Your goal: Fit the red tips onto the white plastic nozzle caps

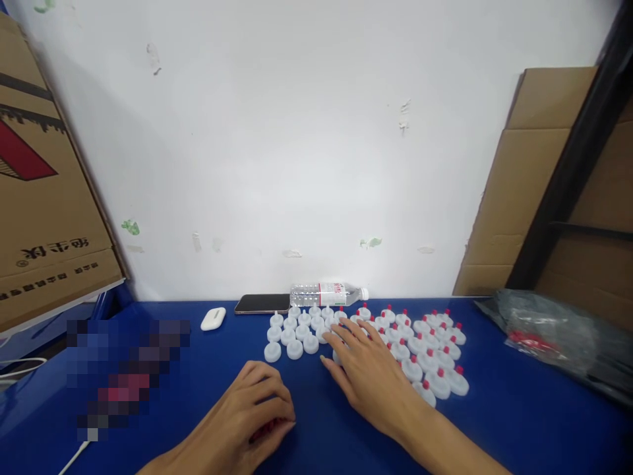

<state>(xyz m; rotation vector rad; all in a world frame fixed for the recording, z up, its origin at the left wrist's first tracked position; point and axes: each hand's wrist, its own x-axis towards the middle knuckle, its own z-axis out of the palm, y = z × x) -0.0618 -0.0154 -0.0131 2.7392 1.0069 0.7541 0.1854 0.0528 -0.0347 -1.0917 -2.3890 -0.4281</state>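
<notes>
On the blue table [212, 389] stand two groups of small white plastic caps. The plain white caps [294, 330] sit to the left; the white caps with red tips [435, 343] spread to the right. My right hand [368, 373] lies flat with fingers stretched out over the caps between the two groups, fingertips touching them. My left hand [252, 412] rests on the table nearer to me, fingers curled around small red pieces [264, 429] that show under the fingers.
A water bottle [329, 294] lies on its side by the white wall, a phone [262, 303] and a white earbud case [213, 318] to its left. Cardboard boxes [44, 198] stand left, cardboard and a dark frame right. A plastic bag [548, 330] with red parts lies right.
</notes>
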